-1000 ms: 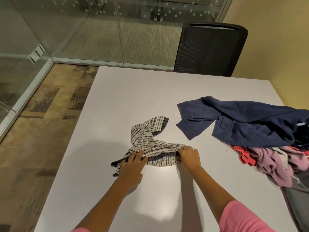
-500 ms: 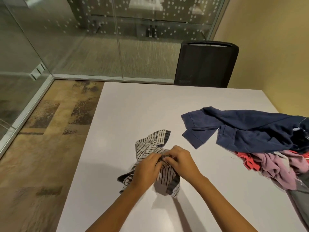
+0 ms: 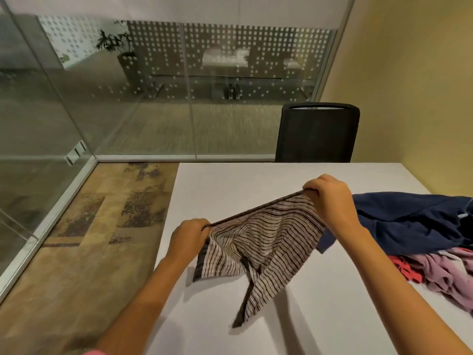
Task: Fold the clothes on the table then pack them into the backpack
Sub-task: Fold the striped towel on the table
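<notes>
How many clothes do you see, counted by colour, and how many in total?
Striped garment, held up by left hand and right hand: 1
Navy garment: 1
Red-pink garment: 1
Mauve garment: 1
Total visible: 4

Glass walls (image 3: 158, 103), black chair (image 3: 317, 134) (yellow wall (image 3: 414, 85))

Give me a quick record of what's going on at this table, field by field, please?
Activity: a person holds up a striped garment by its dark-edged top hem, stretched between both hands
Left hand: grips the lower left end of the hem
Right hand: grips the higher right end
Garment state: unfolded, lower part hanging down to the table
Waiting pile: navy garment, pink and mauve clothes at the right
Backpack: not in view
Behind table: black chair
</notes>
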Tool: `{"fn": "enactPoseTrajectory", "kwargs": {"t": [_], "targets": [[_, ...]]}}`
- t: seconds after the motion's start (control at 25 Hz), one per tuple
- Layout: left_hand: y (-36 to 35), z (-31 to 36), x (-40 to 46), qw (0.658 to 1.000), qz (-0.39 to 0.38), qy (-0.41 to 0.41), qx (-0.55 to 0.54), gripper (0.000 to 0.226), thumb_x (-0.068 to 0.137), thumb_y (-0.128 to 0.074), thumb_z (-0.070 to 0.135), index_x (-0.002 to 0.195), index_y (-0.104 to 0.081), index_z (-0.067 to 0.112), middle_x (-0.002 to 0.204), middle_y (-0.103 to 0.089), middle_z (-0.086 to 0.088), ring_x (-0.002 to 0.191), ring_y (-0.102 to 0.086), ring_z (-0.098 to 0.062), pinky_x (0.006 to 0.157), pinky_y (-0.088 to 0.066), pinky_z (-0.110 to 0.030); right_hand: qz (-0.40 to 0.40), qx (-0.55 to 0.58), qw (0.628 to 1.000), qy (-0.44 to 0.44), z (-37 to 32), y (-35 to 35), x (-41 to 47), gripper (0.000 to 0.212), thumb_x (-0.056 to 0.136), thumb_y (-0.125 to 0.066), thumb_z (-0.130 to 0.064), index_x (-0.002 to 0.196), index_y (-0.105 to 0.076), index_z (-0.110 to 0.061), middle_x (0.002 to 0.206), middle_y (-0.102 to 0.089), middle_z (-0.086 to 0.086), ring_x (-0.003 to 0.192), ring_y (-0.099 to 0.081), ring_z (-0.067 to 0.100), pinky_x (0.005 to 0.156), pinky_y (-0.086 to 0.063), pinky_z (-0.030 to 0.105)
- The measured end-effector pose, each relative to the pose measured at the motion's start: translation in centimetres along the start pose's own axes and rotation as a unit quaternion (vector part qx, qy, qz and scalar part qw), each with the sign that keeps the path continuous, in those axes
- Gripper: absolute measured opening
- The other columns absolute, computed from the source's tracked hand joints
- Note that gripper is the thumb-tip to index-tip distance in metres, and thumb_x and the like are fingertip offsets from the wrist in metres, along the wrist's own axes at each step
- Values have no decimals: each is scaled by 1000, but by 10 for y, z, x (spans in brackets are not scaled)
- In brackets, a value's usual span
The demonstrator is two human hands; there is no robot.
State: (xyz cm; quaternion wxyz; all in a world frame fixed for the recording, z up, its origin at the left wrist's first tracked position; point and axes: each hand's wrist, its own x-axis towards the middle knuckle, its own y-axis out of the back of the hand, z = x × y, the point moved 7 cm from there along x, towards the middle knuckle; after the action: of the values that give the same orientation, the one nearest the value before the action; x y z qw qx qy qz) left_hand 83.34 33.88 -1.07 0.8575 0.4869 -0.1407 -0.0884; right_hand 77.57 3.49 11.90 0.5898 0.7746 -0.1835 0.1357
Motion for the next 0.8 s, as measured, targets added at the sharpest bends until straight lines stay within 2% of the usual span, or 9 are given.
{"fn": "enactPoseTrajectory", "kwargs": {"t": [0.12, 0.2, 0.32, 0.4, 0.48, 0.56, 0.6, 0.68, 0.8], "targets": [[32, -33, 11, 999, 32, 33, -3, 16, 91, -59, 15, 91, -74, 14, 82, -73, -4, 76, -65, -23, 65, -51, -35, 37, -36, 999, -3, 10, 25, 21, 14, 79, -73, -4, 92, -76, -8, 88, -69, 14, 79, -62, 32, 68, -47, 34], [54, -52, 17, 997, 54, 52, -9, 15, 90, -60, 14, 89, -75, 15, 77, -71, -3, 71, -64, -21, 62, -52, -34, 79, -29, 996, 1, 16, 47, 32, 12, 79, -73, -4, 90, -76, -6, 87, -70, 16, 77, -64, 33, 70, -50, 37], [84, -60, 26, 994, 98, 48, -8, 14, 89, -62, 11, 92, -76, 12, 74, -71, -3, 64, -60, -18, 51, -41, -26, 129, -15, 991, -7, 31, 74, 45, 11, 80, -71, -2, 90, -75, -2, 88, -71, 19, 79, -66, 35, 76, -52, 39], [104, -47, 33, 990, 133, 33, -31, 14, 87, -64, 8, 95, -76, 8, 78, -73, -7, 65, -60, -20, 53, -39, -25, 139, -7, 990, -28, 45, 82, 52, 13, 81, -70, 0, 93, -75, -1, 92, -71, 20, 83, -66, 35, 81, -51, 38], [124, -34, 42, 982, 166, 31, -87, 15, 86, -66, 7, 97, -76, 8, 84, -73, -7, 72, -63, -19, 63, -45, -27, 140, 12, 988, -64, 62, 86, 56, 15, 82, -68, 1, 95, -74, -1, 94, -72, 20, 88, -66, 34, 85, -49, 35], [141, -25, 51, 966, 173, 57, -182, 12, 85, -68, 12, 95, -75, 11, 84, -71, -5, 75, -64, -19, 69, -52, -31, 138, 28, 986, -95, 78, 91, 54, 14, 84, -67, -3, 96, -74, -1, 94, -72, 19, 88, -66, 33, 83, -48, 31], [148, -19, 54, 953, 166, 73, -242, 9, 86, -68, 15, 93, -74, 14, 81, -71, -4, 73, -65, -18, 66, -54, -33, 139, 37, 984, -106, 86, 95, 52, 14, 85, -67, -6, 96, -74, 0, 92, -72, 19, 87, -66, 32, 80, -46, 30], [160, -3, 57, 918, 158, 93, -352, 3, 88, -68, 17, 88, -70, 19, 77, -69, -5, 65, -65, -11, 57, -54, -27, 147, 50, 980, -127, 98, 103, 47, 16, 85, -68, -12, 93, -73, 1, 90, -72, 20, 85, -67, 33, 75, -44, 28], [177, 20, 57, 877, 186, 102, -431, 3, 90, -66, 18, 87, -67, 16, 73, -65, -5, 55, -62, -2, 50, -52, -14, 146, 67, 977, -142, 110, 117, 45, 21, 84, -70, -19, 92, -73, -1, 89, -72, 19, 83, -67, 32, 74, -46, 31]]}}
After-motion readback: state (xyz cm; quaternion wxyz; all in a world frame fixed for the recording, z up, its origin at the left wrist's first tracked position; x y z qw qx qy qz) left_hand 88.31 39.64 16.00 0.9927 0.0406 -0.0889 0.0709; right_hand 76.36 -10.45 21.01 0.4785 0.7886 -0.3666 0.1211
